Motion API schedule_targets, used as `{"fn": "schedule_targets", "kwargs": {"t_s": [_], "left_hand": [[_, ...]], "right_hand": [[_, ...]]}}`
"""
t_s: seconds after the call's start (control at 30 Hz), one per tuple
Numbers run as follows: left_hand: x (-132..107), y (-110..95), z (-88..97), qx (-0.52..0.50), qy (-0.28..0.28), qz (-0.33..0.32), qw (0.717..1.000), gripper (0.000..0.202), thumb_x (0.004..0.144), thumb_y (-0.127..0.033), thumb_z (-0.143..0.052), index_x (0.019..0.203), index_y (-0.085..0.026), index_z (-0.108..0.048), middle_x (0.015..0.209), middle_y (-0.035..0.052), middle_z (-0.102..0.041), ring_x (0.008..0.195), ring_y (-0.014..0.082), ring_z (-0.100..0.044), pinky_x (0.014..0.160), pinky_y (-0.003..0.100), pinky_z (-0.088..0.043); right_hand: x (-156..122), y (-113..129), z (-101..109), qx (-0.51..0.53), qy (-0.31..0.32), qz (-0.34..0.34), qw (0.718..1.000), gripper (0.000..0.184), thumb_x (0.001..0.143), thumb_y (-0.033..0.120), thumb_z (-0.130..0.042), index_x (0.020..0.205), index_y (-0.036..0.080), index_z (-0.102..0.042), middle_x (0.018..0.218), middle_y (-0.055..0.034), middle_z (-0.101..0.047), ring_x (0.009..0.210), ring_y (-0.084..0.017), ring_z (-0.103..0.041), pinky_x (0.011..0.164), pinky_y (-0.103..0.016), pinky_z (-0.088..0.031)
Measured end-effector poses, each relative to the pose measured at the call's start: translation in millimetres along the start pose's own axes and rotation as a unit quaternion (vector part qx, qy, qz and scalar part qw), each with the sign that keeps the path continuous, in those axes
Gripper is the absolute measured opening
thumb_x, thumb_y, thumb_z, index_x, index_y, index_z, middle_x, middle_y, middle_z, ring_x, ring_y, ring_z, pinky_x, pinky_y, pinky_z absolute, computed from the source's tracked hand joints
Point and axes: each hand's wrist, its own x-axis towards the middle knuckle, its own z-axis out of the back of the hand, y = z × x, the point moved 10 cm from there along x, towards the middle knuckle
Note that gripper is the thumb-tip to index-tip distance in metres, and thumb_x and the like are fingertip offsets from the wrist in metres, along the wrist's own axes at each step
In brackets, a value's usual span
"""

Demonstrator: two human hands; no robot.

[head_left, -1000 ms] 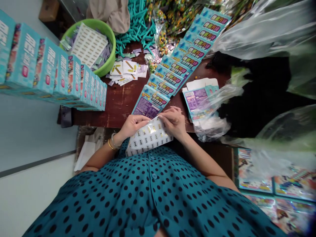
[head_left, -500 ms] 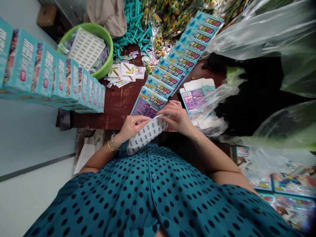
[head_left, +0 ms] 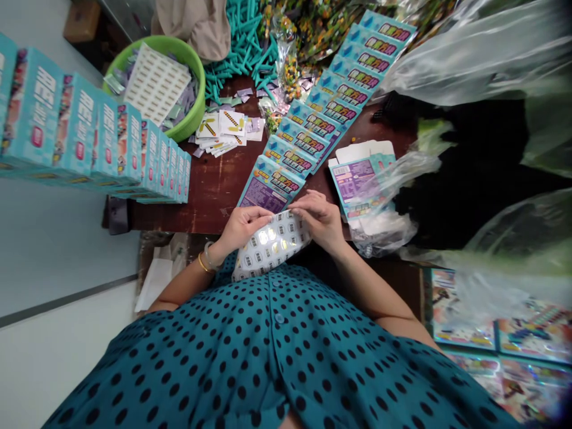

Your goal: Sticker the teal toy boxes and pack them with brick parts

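Glossy white sticker sheet [head_left: 268, 247] swung flatter; my left hand [head_left: 241, 226], right hand [head_left: 319, 217] pinch its top; teal cardboard cartons [head_left: 313, 128] just beyond.

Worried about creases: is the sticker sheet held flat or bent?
Bent: the sheet bows between the left hand and right hand, which pinch its top edge; glare runs over the curve.

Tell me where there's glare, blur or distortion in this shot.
Head view: bright glare spots on the glossy sheet pinched between left hand and right hand; fisheye lens bends the boxes at left; plastic bags at right look washed out, soft.
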Motion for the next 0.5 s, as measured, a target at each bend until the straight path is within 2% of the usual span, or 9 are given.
{"fn": "schedule_targets", "kwargs": {"t_s": [0.13, 0.23, 0.33, 0.5], "left_hand": [[4.5, -5.8, -1.2, 0.019, 0.004, -0.02, 1.0, 0.024, 0.086, -0.038, -0.072, 0.093, -0.017, -0.081, 0.085, 0.0058, -0.08, 0.07, 0.0148, -0.07, 0.062, 0.023, -0.051], [4.4, -18.5, -2.3, 0.069, 0.003, -0.065, 0.995, 0.022, 0.088, -0.036, -0.07, 0.095, -0.018, -0.082, 0.089, 0.006, -0.081, 0.076, 0.0162, -0.072, 0.067, 0.024, -0.053], [1.8, -27.1, -5.4, 0.106, 0.002, -0.093, 0.99, 0.021, 0.09, -0.033, -0.068, 0.095, -0.019, -0.082, 0.093, 0.006, -0.082, 0.081, 0.0174, -0.074, 0.072, 0.025, -0.055], [1.3, -18.4, -2.4, 0.062, -0.007, -0.054, 0.997, 0.022, 0.087, -0.036, -0.071, 0.092, -0.017, -0.081, 0.087, 0.0062, -0.081, 0.074, 0.0168, -0.073, 0.065, 0.024, -0.054]], "right_hand": [[4.6, -1.4, 4.8, -0.028, 0.015, 0.002, 0.999, 0.012, 0.092, 0.036, -0.07, 0.1, 0.033, -0.078, 0.094, 0.0011, -0.078, 0.092, -0.021, -0.07, 0.115, -0.053, -0.035], [9.0, -1.3, 3.3, -0.018, 0.06, -0.001, 0.998, 0.013, 0.09, 0.04, -0.073, 0.092, 0.029, -0.079, 0.086, -0.0001, -0.077, 0.085, -0.021, -0.068, 0.107, -0.05, -0.041], [9.7, 2.3, 4.1, -0.009, 0.068, 0.003, 0.998, 0.017, 0.09, 0.043, -0.072, 0.085, 0.029, -0.079, 0.079, 0.0007, -0.074, 0.079, -0.02, -0.066, 0.106, -0.049, -0.042], [4.1, 10.7, -1.5, -0.019, 0.062, 0.036, 0.997, 0.018, 0.095, 0.039, -0.065, 0.088, 0.03, -0.079, 0.079, 0.0013, -0.074, 0.076, -0.019, -0.068, 0.116, -0.053, -0.036]]}}
